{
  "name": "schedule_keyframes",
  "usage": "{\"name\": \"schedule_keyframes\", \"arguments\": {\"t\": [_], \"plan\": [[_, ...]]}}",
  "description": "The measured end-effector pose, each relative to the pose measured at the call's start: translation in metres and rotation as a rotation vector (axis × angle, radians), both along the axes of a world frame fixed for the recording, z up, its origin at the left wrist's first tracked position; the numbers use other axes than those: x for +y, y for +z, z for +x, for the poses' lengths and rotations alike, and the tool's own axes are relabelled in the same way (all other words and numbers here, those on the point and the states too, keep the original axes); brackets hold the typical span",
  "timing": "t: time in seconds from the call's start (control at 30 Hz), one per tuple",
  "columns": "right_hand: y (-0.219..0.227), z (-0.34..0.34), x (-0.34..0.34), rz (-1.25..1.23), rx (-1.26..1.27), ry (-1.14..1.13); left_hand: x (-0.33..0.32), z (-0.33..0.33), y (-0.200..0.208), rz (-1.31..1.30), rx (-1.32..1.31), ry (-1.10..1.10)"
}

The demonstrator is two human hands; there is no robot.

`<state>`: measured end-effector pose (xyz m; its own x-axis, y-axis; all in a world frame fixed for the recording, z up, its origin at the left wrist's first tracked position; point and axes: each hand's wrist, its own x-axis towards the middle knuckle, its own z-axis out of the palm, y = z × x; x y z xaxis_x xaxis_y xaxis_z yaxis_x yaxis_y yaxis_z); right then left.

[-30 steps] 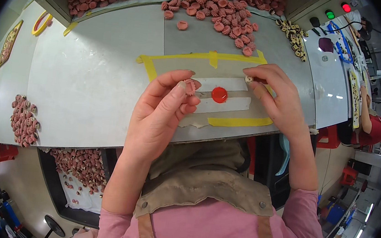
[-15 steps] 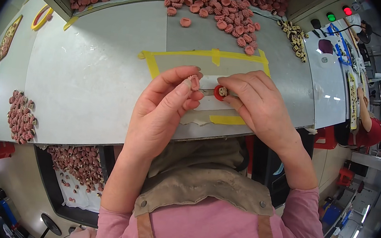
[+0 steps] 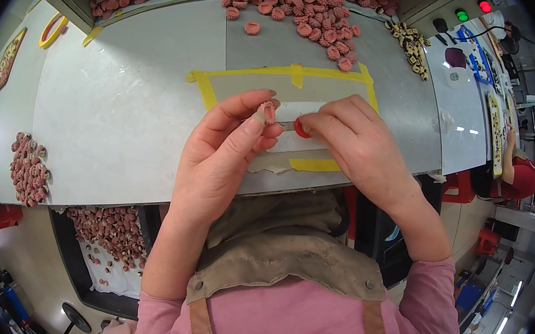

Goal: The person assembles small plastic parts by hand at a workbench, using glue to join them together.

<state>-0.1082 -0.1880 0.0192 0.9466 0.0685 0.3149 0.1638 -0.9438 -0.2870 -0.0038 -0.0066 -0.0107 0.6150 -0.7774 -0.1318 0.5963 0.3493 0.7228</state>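
Note:
Between the thumb and fingertips of my left hand (image 3: 217,152) is a small pink ridged cup-shaped piece (image 3: 269,112), its hollow side facing right. My right hand (image 3: 369,148) has its thumb and fingers closed together over a small round red holder (image 3: 300,128). Only the holder's left part shows, and my fingertips hide whatever they pinch there. A narrow flat strip (image 3: 287,126) runs from the holder toward my left hand. Both hands are above a white patch framed by yellow tape (image 3: 251,71) on the grey table.
Pink pieces (image 3: 277,4) are heaped at the back. Small cream-and-dark pieces (image 3: 409,47) lie at the back right. Filled pink pieces (image 3: 29,170) sit at the far left, with more in a black tray (image 3: 106,235) below the table. A co-worker in red (image 3: 524,179) is at right.
My right fingers have closed over the red holder, covering the cream-and-dark piece that was visible in it. My left hand keeps hold of the pink piece. The view has shifted slightly.

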Motion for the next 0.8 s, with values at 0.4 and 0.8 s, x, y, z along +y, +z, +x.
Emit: {"name": "schedule_keyframes", "arguments": {"t": [0.4, 0.8], "plan": [[-0.004, -0.008, 0.003, 0.489, 0.021, -0.124, -0.001, -0.005, 0.003, 0.097, -0.134, -0.001], [-0.009, -0.002, 0.027, 0.97, -0.076, -0.093, -0.006, -0.008, 0.003, 0.079, -0.171, -0.063]]}}
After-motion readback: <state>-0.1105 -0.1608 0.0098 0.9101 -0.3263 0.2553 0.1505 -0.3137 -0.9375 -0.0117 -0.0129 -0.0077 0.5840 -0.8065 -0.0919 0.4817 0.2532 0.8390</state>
